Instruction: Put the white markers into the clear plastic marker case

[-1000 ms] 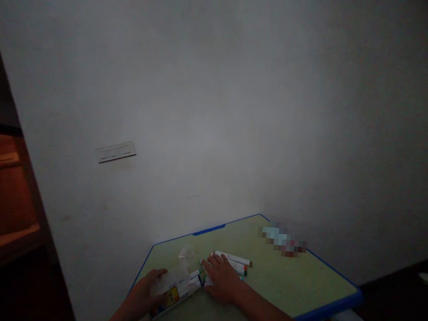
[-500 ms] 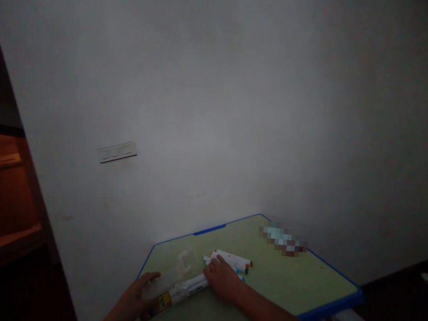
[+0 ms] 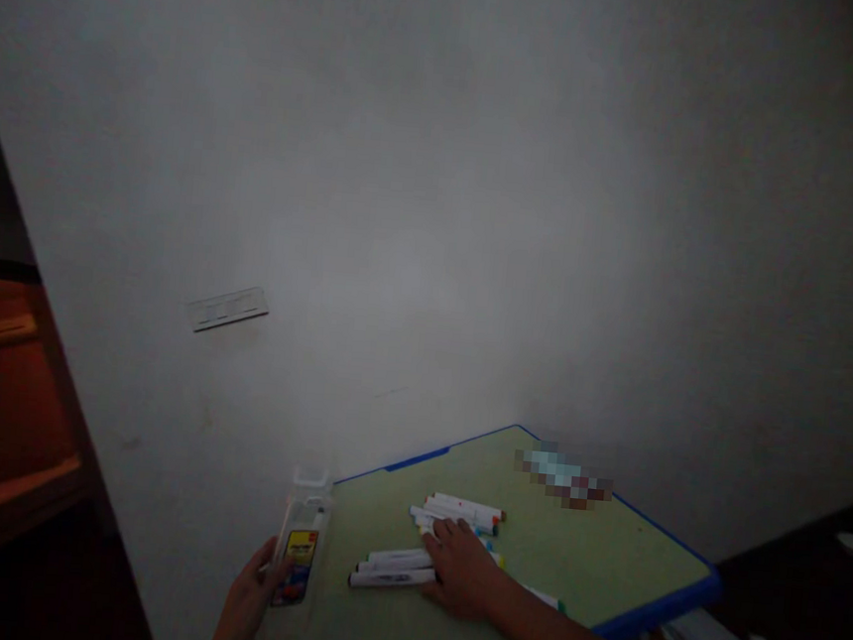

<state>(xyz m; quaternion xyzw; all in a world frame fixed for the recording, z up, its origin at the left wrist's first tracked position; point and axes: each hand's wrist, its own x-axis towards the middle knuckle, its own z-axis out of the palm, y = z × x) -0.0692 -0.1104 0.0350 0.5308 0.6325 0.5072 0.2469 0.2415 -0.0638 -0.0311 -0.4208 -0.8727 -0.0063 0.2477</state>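
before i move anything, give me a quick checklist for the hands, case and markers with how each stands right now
1. Left grip on the clear case: ok, it holds the case near its lower end.
2. Right grip closed on a marker: cannot tell, the hand lies over the markers and hides its palm side.
3. Markers in one neat row: not ok, they lie loosely spread around the right hand.
4. Case contents visible: cannot tell, too dark and partly behind the label.
5. Pixelated item apart from the markers: ok, it lies near the table's far edge.
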